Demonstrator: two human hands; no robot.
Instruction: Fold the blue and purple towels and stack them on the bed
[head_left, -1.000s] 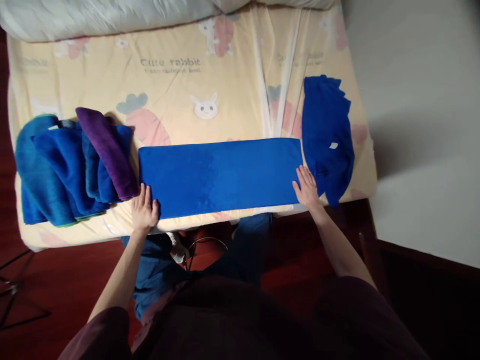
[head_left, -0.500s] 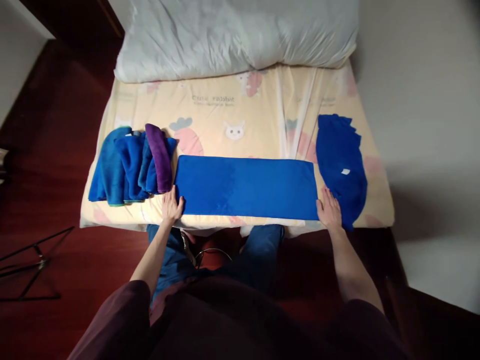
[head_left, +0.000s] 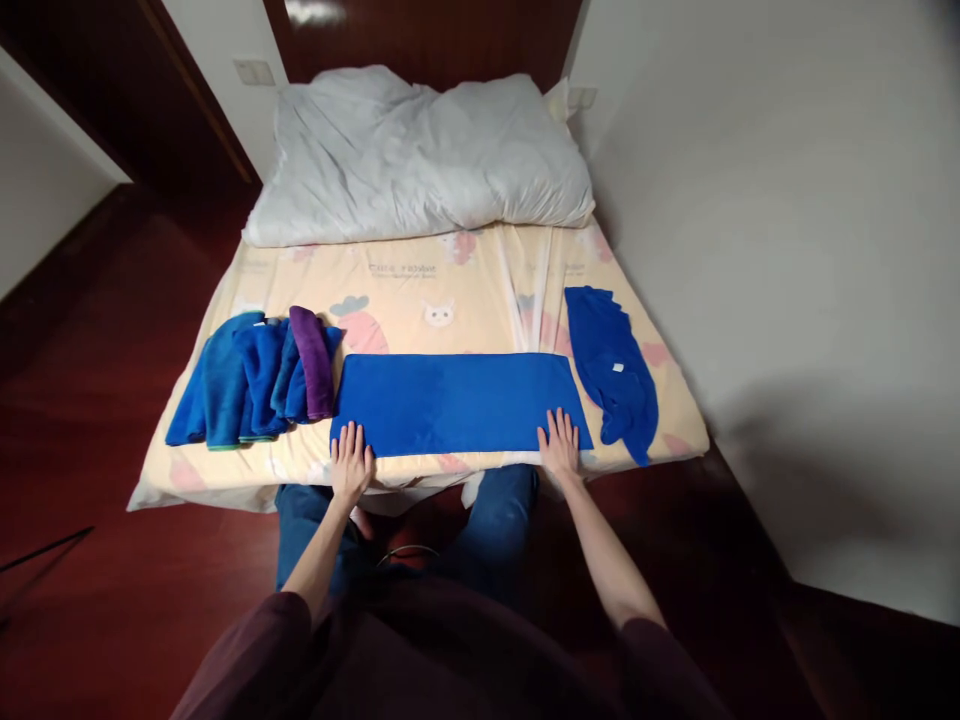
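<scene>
A long blue towel (head_left: 457, 402), folded into a flat strip, lies across the near edge of the bed (head_left: 480, 285). My left hand (head_left: 350, 463) rests flat with fingers spread at the strip's near left corner. At the near right corner my right hand (head_left: 559, 444) lies flat, fingers stretched out on the cloth. Neither hand holds anything.
A pile of folded blue towels (head_left: 240, 385) with a purple one (head_left: 313, 360) sits left of the strip. A crumpled blue cloth (head_left: 613, 368) lies to its right. A white pillow (head_left: 420, 155) lies at the bed's head. A white wall (head_left: 787, 250) runs along the right; dark wooden floor surrounds the bed.
The view has pulled back and tilted up, showing the whole bed and pillow. My hands have slid along the near edge of the strip, the right one from beside its end onto the corner.
</scene>
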